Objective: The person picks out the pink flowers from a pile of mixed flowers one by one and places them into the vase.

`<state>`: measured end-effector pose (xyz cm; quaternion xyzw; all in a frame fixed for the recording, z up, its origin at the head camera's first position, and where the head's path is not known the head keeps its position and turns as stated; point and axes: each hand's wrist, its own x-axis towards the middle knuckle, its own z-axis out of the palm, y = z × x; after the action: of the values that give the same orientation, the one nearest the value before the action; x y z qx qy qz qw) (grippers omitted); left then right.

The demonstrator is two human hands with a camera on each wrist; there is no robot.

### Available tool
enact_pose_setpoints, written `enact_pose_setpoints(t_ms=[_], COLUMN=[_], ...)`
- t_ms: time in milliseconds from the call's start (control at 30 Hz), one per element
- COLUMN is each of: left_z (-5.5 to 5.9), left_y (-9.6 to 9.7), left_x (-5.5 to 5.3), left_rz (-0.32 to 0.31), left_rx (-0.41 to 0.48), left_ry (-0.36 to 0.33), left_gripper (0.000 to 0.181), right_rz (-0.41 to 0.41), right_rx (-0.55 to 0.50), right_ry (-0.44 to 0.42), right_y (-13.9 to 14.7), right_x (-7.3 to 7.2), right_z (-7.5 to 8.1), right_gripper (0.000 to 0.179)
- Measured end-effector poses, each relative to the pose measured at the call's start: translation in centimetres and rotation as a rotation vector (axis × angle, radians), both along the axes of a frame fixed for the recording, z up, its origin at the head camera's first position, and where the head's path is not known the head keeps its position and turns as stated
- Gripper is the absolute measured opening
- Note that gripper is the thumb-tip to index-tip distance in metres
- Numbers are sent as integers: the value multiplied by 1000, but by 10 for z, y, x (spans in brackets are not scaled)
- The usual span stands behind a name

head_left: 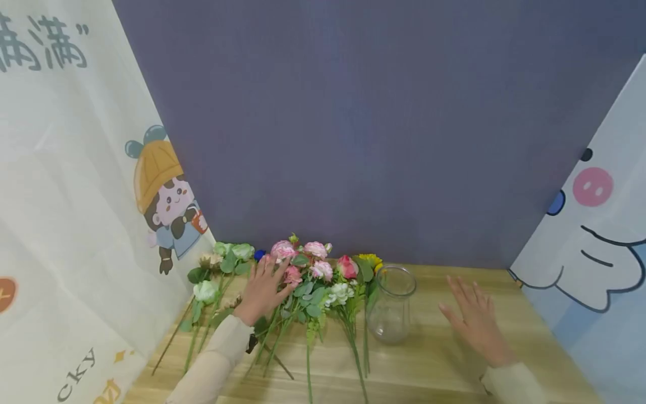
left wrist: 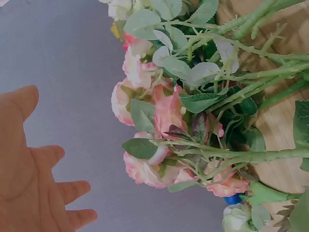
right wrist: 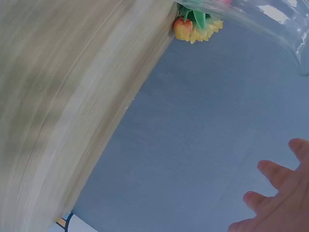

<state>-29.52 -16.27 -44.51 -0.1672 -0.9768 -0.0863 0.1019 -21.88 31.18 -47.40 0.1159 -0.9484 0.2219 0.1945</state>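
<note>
My left hand (head_left: 264, 289), fingers spread and holding nothing, hovers over the artificial flowers near the pink peonies (head_left: 321, 270). In the left wrist view its palm and fingertips show apart from the pink-and-white blooms (left wrist: 140, 169). My right hand (head_left: 474, 322) is spread in the air over the right part of the wooden table, also with nothing in it. Between the hands stands a clear glass vase (head_left: 391, 317), upright, right of the flowers. White hydrangea-like blooms (head_left: 339, 294), a deep pink rose (head_left: 347, 266) and a yellow flower (head_left: 370, 260) lie left of the vase.
Pale green flowers (head_left: 206, 292) and a small blue bloom (head_left: 259, 255) lie at the left. Long green stems (head_left: 355, 350) point toward the table's front. A grey-purple panel (head_left: 353, 140) rises behind the wooden table (head_left: 429, 359), with printed cloths (head_left: 75, 196) at both sides.
</note>
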Motion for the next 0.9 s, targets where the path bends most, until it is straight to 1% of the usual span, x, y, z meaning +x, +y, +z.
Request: enact_pose_setpoints(t_ms=[67, 200, 367, 467, 533, 667, 833, 900], left_z=[0, 1, 0, -1, 0, 3, 7, 7], left_y=[1, 3, 3, 3, 2, 4, 8, 9], left_x=[0, 2, 4, 4, 4, 0, -4, -5], left_rz=[-1, -4, -9, -26, -43, -64, -62, -47], left_rx=[-4, 26, 36, 49, 64, 98, 136, 150], left_ry=[1, -18, -24, -16, 0, 29, -19, -38], left_gripper=[73, 72, 72, 72, 73, 73, 75, 75], right_rz=[6, 32, 98, 127, 138, 148, 115, 98], right_rx=[-6, -28, -105, -156, -194, -290, -381, -429], right_ry=[10, 32, 70, 71, 49, -53, -167, -192], right_y=[-1, -6, -12, -17, -21, -32, -48, -54], right_x=[1, 2, 0, -1, -1, -4, -11, -14], right_z=[3, 8, 7, 4, 3, 6, 7, 6], right_gripper=[70, 73, 73, 74, 75, 80, 93, 99])
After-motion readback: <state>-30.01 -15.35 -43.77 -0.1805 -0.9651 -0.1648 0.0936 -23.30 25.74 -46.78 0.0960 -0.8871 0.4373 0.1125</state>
